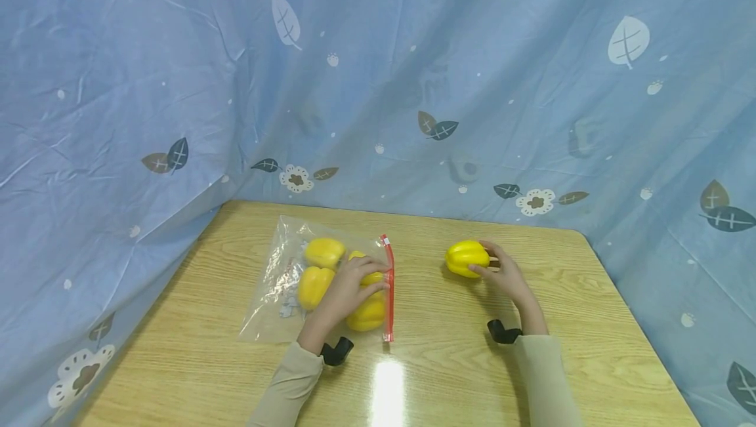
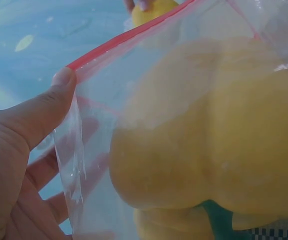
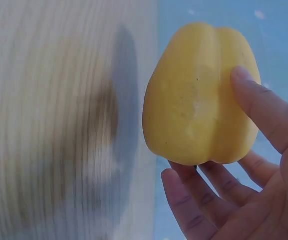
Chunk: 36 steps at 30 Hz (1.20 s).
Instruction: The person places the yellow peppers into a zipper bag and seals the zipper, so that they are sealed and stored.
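Note:
A clear plastic zip bag (image 1: 262,315) with a red zip edge (image 1: 390,309) lies on the left part of the table. Several yellow bell peppers (image 1: 324,253) are inside it. My left hand (image 1: 348,286) grips the bag near the red edge; in the left wrist view the thumb is on the near side and the other fingers show through the plastic. To the right of the bag, my right hand (image 1: 506,277) holds one more yellow bell pepper (image 1: 464,258). In the right wrist view this pepper (image 3: 193,95) sits between thumb and fingers, raised off the table, its shadow beside it.
The wooden table (image 1: 431,374) reaches back to a blue curtain (image 1: 366,86) printed with leaves and flowers. Black wrist mounts (image 1: 338,352) stick out at both wrists. Grey printing shows on the bag's left part. Table surface lies between the bag and my right hand.

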Available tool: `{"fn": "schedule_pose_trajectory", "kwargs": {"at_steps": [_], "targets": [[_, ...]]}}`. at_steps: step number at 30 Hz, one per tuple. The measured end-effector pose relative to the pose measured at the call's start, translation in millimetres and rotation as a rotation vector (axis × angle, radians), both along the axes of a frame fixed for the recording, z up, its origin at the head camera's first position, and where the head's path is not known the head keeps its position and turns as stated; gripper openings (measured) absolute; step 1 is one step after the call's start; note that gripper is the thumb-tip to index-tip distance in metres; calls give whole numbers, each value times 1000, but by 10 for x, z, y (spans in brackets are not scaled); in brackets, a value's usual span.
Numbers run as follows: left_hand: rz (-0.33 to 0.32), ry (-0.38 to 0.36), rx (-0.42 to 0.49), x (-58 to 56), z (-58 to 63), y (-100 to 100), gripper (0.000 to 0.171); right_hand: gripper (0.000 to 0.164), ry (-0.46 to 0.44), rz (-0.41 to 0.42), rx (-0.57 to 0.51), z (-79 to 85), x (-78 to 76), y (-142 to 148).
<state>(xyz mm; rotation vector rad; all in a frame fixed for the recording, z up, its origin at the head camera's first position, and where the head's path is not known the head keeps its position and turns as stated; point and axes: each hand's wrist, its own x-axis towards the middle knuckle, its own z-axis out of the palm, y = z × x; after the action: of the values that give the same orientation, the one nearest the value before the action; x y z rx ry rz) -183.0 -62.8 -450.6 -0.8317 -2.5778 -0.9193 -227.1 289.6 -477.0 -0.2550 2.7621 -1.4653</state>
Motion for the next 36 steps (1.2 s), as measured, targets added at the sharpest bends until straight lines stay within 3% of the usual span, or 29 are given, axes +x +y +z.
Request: {"fn": "schedule_pose_trajectory", "kwargs": {"at_steps": [9,15,18,22,36], "targets": [[0,11,21,6,2,-7,33,67,54,78,-16,67,99,-213],[1,22,21,5,-3,-15,34,63,61,142,-29,361,302,-442],[-2,25,25,3,-3,-18,34,64,65,171,-22,309,295,-467],[-1,22,24,-2,4,-18,34,66,74,228,-23,102,209,-444],[12,-7,38,5,15,-17,32,63,68,412,-15,53,262,-664]]}}
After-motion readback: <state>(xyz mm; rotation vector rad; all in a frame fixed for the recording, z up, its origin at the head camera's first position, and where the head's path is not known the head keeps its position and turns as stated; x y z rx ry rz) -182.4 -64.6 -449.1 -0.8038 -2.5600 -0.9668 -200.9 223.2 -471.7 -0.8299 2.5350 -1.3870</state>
